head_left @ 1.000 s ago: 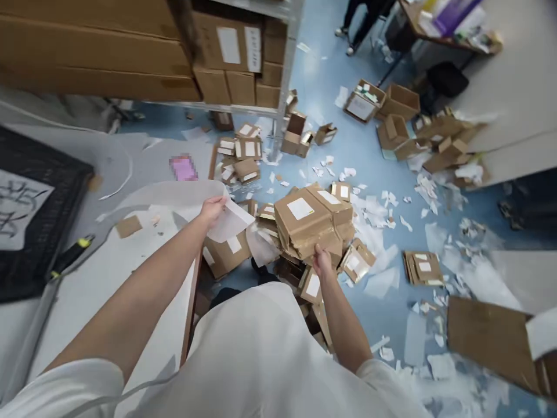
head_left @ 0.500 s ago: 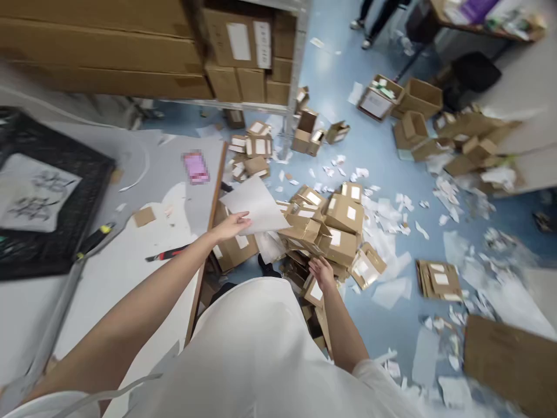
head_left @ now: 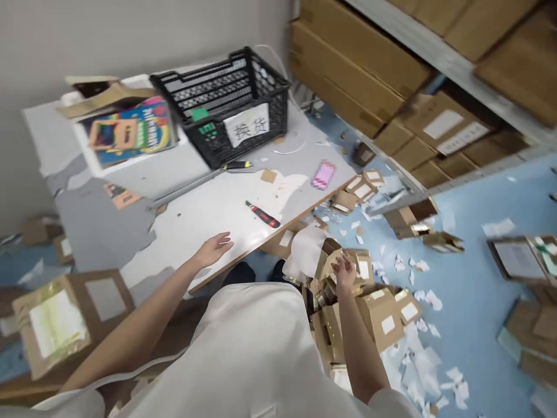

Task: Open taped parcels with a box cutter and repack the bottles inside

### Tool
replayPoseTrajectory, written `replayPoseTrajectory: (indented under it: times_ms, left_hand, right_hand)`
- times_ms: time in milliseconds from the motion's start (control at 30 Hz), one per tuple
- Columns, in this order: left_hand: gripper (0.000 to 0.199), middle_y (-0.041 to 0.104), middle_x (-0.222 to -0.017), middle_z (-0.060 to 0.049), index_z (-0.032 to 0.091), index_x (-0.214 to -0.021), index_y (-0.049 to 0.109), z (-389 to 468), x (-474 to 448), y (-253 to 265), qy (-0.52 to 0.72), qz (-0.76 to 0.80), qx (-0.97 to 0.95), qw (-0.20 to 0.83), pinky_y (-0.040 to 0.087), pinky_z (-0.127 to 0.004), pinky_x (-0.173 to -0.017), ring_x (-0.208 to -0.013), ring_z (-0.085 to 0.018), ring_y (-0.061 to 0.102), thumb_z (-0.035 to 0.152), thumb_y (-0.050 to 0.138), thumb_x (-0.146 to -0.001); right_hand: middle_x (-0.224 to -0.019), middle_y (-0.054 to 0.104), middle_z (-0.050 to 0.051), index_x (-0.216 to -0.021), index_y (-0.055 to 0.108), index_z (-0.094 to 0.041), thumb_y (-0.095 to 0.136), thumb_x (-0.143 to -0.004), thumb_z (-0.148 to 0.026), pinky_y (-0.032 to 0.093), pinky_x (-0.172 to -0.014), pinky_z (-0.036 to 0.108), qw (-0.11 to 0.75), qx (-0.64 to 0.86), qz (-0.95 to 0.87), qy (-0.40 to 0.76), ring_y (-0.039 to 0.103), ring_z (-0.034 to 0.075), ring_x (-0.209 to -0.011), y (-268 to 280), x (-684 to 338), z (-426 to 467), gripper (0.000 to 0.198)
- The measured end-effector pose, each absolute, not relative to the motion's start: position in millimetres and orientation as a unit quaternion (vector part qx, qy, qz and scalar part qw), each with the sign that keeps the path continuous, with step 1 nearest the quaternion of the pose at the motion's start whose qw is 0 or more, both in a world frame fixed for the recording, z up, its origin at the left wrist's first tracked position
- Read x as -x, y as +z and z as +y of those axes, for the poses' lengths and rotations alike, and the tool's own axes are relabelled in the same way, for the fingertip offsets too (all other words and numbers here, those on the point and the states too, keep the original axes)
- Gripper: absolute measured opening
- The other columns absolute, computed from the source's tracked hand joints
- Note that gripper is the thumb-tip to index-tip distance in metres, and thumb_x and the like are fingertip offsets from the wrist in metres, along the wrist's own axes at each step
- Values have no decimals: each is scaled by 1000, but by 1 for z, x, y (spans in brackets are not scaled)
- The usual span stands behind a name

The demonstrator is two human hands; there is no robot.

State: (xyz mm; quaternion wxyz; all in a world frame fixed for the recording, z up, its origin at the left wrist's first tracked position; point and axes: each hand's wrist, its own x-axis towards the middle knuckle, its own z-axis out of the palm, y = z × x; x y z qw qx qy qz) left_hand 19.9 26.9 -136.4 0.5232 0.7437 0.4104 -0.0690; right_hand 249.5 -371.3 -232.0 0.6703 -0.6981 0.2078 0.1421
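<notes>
My left hand (head_left: pixel 213 249) is open, fingers stretched out and holding nothing, over the front edge of the table (head_left: pixel 204 232). Nearest to it on the tabletop lies a red and black utility knife (head_left: pixel 263 214). My right hand (head_left: pixel 344 271) hangs above a heap of cardboard boxes (head_left: pixel 383 316), its fingers loosely bent and apart with nothing visible in them. A white sheet (head_left: pixel 307 251) rests against the boxes between my two hands, touched by neither.
On the table stand a black plastic crate (head_left: pixel 243 116) and a white tray (head_left: pixel 98 168) with colourful packs; a pink phone-like item (head_left: pixel 323 175) lies near the edge. A taped carton (head_left: pixel 104 296) is at left. A loaded shelf (head_left: pixel 418 180) stands right; paper scraps (head_left: pixel 456 386) litter the floor.
My left hand has let go of the white sheet, which is now down by the boxes. The view has swung left, bringing the crate and tray into sight.
</notes>
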Motion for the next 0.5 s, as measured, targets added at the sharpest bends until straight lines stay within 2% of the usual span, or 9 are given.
replayPoseTrajectory:
  times_ms: [133,200,267,333,400,467,500]
  left_hand:
    - [74,64,-120,-18,14,-125,56,16,48,-133,17,498,-703,507,52,-45,-90,-106,-31,64,64,59,-70]
    - [65,61,-124,-18,13,-124,56,8,82,-123,102,556,-694,445,47,-48,-97,-113,-33,59,56,56,-77]
    - [65,47,-140,-21,11,-129,52,-1,119,-113,217,642,-667,311,33,-52,-109,-131,-36,43,50,57,-78]
    - [82,20,-154,-24,7,-140,37,-11,158,-107,308,731,-586,168,15,-56,-115,-143,-39,15,49,64,-74]
    - [105,-2,-155,-28,3,-146,17,-21,195,-109,352,804,-466,113,4,-58,-115,-145,-40,-4,51,70,-69]
    - [111,0,-154,-30,4,-147,7,-25,227,-119,389,840,-344,156,7,-56,-116,-145,-37,1,56,68,-70]
    - [108,7,-154,-29,6,-147,6,-24,240,-127,413,837,-299,200,12,-54,-116,-145,-35,9,58,64,-73]
  right_hand:
    - [-89,68,4,-99,56,-18,63,-71,-46,55,-64,30,619,758,35,203,61,10,-57,-219,-272,-291,41]
    - [-90,67,5,-103,57,-17,61,-73,-49,54,-63,30,585,770,-77,244,61,11,-58,-209,-267,-233,44]
    - [-90,67,6,-108,58,-16,61,-74,-51,55,-63,31,538,756,-201,313,63,13,-61,-196,-245,-165,49]
    - [-91,67,7,-114,58,-17,63,-74,-52,56,-67,34,459,716,-334,407,65,15,-65,-179,-208,-93,53]
    - [-99,69,9,-122,56,-18,64,-75,-49,55,-80,39,340,651,-474,486,68,19,-78,-159,-161,-25,56]
    - [-118,65,14,-127,56,-18,68,-73,-48,45,-99,45,235,605,-581,492,63,26,-109,-141,-111,35,63]
    - [-134,56,16,-129,55,-18,71,-70,-49,36,-109,47,186,584,-625,483,50,29,-127,-133,-86,62,68]
